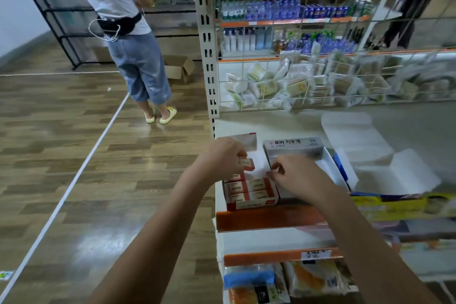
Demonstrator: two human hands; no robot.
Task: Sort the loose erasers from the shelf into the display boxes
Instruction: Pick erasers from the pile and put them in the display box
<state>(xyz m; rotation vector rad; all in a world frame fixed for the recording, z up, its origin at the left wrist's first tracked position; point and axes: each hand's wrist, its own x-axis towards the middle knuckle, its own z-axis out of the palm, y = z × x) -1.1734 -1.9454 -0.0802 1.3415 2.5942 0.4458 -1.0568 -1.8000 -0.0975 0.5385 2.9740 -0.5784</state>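
Head view, looking down over a store shelf. Red display box (250,191) sits at the front left corner of the white shelf (283,123), partly filled with rows of red-and-white erasers (243,186); its lid flap stands up at the rear. Left hand (223,159) reaches forward from the lower left, forearm extended over the aisle floor, wrist bent down above the rear of the red display box. Its fingers are curled and pinch one eraser (245,162) at its near end, holding it just above the packed rows. Right hand (294,175) reaches in from the lower right and hangs over the right edge of the red display box, fingers bent with thumb and forefinger drawn together; whether they pinch anything cannot be told. Silver display box (296,147) with Korean lettering on its raised lid stands just right of the red display box, its white interior open behind the right hand. White flattened cartons (357,138) lie further right of it on the same shelf. Behind the red display box, a wire basket (320,86) holds wrapped packets, with bottles (283,10) on racks beyond. Below it, an orange shelf edge (269,219) and bagged goods show. Left of the red display box, wood-patterned flooring (74,155) carries a white line, and a person (128,32) in a white shirt stands by a cardboard box (179,68).
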